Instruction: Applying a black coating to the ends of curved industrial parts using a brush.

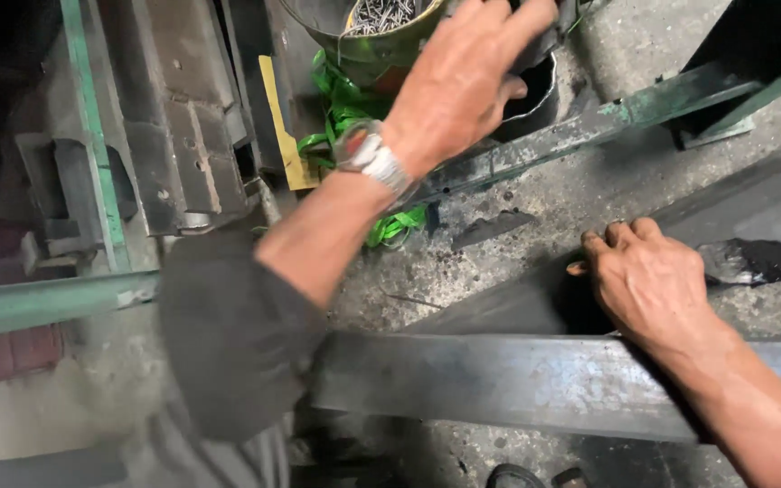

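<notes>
My left hand (pixel 463 81), with a metal wristwatch (pixel 371 155) on the wrist, reaches up to the rim of a green metal can (pixel 381 41) that holds several nails (pixel 381 14). Its fingers curl over a dark object beside the can, which I cannot make out clearly. My right hand (pixel 648 280) presses flat on a dark sheet (pixel 761 203) lying on the floor, fingers bent, holding nothing. A long grey steel bar (pixel 499 380) runs across in front of that hand.
A green-painted steel angle (pixel 625 113) crosses diagonally at upper right. Green plastic strapping (pixel 345 108) lies under the can. A dark machine block (pixel 183 117) with a green frame (pixel 92 136) stands at left. A black greasy lump (pixel 752 262) sits right of my right hand.
</notes>
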